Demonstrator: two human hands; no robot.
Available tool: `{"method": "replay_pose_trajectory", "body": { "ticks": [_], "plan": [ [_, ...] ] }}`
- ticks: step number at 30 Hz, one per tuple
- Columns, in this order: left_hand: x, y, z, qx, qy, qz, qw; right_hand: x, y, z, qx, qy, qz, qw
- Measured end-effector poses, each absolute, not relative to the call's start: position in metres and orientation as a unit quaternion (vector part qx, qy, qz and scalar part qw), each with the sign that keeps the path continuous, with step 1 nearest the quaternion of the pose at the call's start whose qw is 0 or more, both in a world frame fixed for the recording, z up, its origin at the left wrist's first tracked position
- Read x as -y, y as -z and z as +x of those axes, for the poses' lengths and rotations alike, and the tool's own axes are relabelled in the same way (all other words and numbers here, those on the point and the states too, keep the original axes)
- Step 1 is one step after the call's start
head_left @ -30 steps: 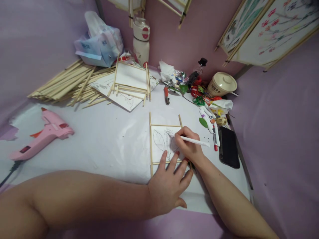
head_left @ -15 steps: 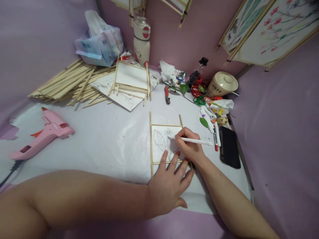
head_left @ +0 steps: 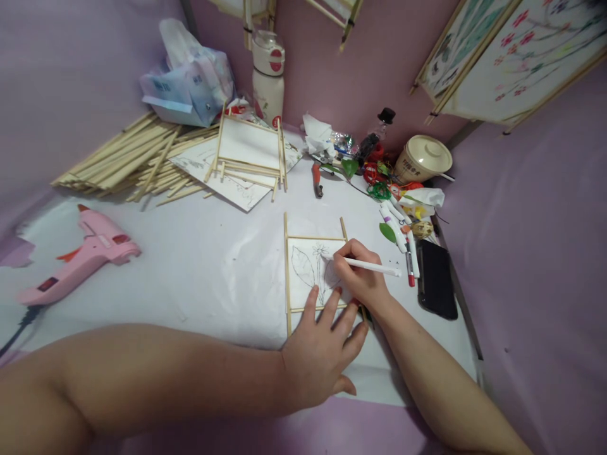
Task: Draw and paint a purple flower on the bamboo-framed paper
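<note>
A sheet of white paper [head_left: 303,297] framed with thin wooden sticks [head_left: 288,278] lies on the table near its front edge. On it is a line drawing of a flower [head_left: 320,251] with large leaves [head_left: 303,265]. My right hand [head_left: 363,275] grips a white pen [head_left: 372,266], its tip at the paper beside the flower head. The right-hand leaf is partly hidden behind that hand. My left hand [head_left: 325,344] lies flat with fingers spread across the frame's lower stick, fingertips on the paper's bottom part.
To the left lies a pink glue gun [head_left: 90,253] with its cord. Behind are a pile of wooden sticks [head_left: 118,155], another framed sheet [head_left: 250,144], a tissue pack [head_left: 190,85] and a bottle [head_left: 268,79]. Markers [head_left: 393,227], a black phone [head_left: 436,278] and a lidded pot [head_left: 423,159] are at right.
The pen has shifted very slightly, its rear end a little lower and to the left. My left hand stays in place on the frame.
</note>
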State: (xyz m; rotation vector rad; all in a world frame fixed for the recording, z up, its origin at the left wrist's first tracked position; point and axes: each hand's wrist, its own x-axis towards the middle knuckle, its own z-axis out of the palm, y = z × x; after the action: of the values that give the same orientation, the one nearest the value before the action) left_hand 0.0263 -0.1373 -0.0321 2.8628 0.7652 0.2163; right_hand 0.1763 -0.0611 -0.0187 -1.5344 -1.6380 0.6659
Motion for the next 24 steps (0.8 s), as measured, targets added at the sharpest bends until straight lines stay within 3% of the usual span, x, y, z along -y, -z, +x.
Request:
{"method": "replay_pose_trajectory", "body": {
  "ticks": [24],
  "plan": [
    [0.1374,0.0318,0.0261,-0.256,-0.075,0.960,0.084,0.0609,0.0214,0.1770,0.642,-0.267,-0.603,0.391]
  ]
}}
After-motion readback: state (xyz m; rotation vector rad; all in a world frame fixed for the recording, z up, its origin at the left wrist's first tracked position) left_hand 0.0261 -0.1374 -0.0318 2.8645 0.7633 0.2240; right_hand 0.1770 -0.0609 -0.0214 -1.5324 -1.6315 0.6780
